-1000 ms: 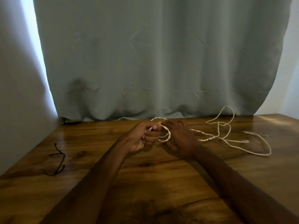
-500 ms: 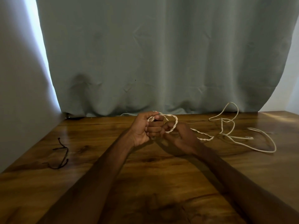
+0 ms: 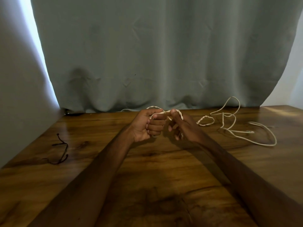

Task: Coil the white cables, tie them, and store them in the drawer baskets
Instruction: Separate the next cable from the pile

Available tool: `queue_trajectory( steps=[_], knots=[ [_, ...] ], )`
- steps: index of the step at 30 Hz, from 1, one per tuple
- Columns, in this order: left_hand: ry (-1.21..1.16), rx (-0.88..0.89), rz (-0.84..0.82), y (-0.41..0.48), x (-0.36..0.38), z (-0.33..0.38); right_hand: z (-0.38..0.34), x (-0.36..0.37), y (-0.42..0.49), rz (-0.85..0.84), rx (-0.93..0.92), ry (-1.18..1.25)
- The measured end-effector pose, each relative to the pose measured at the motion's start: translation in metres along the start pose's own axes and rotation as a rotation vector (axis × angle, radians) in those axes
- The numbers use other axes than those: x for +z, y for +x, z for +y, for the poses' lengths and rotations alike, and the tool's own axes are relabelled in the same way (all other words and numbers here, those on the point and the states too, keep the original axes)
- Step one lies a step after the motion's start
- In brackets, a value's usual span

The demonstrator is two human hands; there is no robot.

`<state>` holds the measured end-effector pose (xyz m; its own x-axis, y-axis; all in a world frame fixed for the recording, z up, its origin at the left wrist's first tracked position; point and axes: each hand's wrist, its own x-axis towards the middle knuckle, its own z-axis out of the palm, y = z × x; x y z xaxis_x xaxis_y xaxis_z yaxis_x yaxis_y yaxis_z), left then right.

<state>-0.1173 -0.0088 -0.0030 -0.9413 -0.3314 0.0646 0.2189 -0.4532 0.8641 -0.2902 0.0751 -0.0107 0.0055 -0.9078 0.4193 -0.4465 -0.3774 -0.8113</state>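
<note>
A white cable (image 3: pixel 236 126) lies in loose loops on the wooden table (image 3: pixel 147 185) at the right, with a twisted stretch running from the loops to my hands. My left hand (image 3: pixel 147 125) is a fist closed around a small coil of that cable, a loop arching over its knuckles. Close beside it on the right, my right hand (image 3: pixel 182 126) pinches the twisted cable between thumb and fingers. Both hands hover just above the table near its far edge. No drawer or basket is in view.
A thin dark tie cord (image 3: pixel 61 149) lies on the table at the left. A grey-green curtain (image 3: pixel 164 54) hangs along the table's far edge, with a wall (image 3: pixel 19 95) close on the left.
The twisted stretch of cable has been drawn in toward my hands and now curls in a small loop just to their right. My right hand has turned, thumb up, beside the left fist.
</note>
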Motion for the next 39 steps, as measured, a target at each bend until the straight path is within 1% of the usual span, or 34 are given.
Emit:
queue_trajectory(
  steps=[2,4,8,10,13,15,17,19,22,23,25,27,28,29,30,32,33,35,38,39],
  knots=[
    [-0.051,-0.015,-0.053,0.001,0.002,0.000,-0.002,0.002,-0.001,-0.038,0.048,0.072],
    [-0.037,-0.001,-0.042,0.001,0.004,-0.002,-0.004,0.002,0.000,-0.032,0.056,0.121],
    [-0.071,-0.004,-0.012,0.005,0.008,-0.011,-0.004,0.001,0.003,0.049,0.134,0.174],
    [-0.074,-0.002,0.035,0.007,0.010,-0.016,-0.004,-0.002,0.001,0.075,0.174,0.197],
    [-0.068,0.008,0.047,0.009,0.015,-0.019,-0.003,-0.007,0.001,0.115,0.179,0.176],
    [-0.068,-0.001,0.031,0.013,0.017,-0.017,0.001,-0.009,0.003,0.139,0.141,0.141],
    [-0.047,-0.004,0.037,0.016,0.016,-0.014,0.008,-0.011,0.006,0.151,0.064,0.057],
    [-0.018,-0.005,0.107,0.016,0.011,-0.013,0.009,-0.018,0.009,0.165,-0.027,-0.033],
    [0.063,-0.027,0.261,0.011,0.006,-0.014,0.002,-0.032,0.010,0.205,-0.205,-0.155],
    [0.092,-0.045,0.264,0.010,0.007,-0.015,-0.001,-0.034,0.010,0.213,-0.257,-0.162],
    [0.116,-0.101,0.164,0.011,0.015,-0.016,-0.003,-0.036,0.011,0.252,-0.307,-0.151],
    [0.094,-0.149,0.005,0.014,0.028,-0.015,0.003,-0.038,0.015,0.289,-0.267,-0.107],
    [0.076,-0.149,-0.060,0.015,0.033,-0.015,0.009,-0.039,0.016,0.269,-0.220,-0.090],
    [0.059,-0.125,-0.103,0.016,0.037,-0.015,0.014,-0.039,0.017,0.215,-0.163,-0.094],
    [0.031,-0.083,-0.125,0.018,0.040,-0.015,0.022,-0.037,0.017,0.140,-0.091,-0.128],
    [-0.047,0.020,-0.117,0.019,0.036,-0.014,0.032,-0.029,0.014,-0.029,0.030,-0.224],
    [-0.070,0.074,-0.094,0.019,0.031,-0.012,0.033,-0.025,0.013,-0.086,0.056,-0.275],
    [-0.119,0.179,0.008,0.015,0.022,-0.009,0.028,-0.019,0.011,-0.121,0.039,-0.376],
    [-0.242,0.350,0.173,0.014,0.020,-0.005,0.022,-0.005,0.008,-0.205,-0.029,-0.472],
    [-0.259,0.410,0.221,0.016,0.021,-0.006,0.021,0.001,0.006,-0.230,-0.086,-0.522]
  ],
)
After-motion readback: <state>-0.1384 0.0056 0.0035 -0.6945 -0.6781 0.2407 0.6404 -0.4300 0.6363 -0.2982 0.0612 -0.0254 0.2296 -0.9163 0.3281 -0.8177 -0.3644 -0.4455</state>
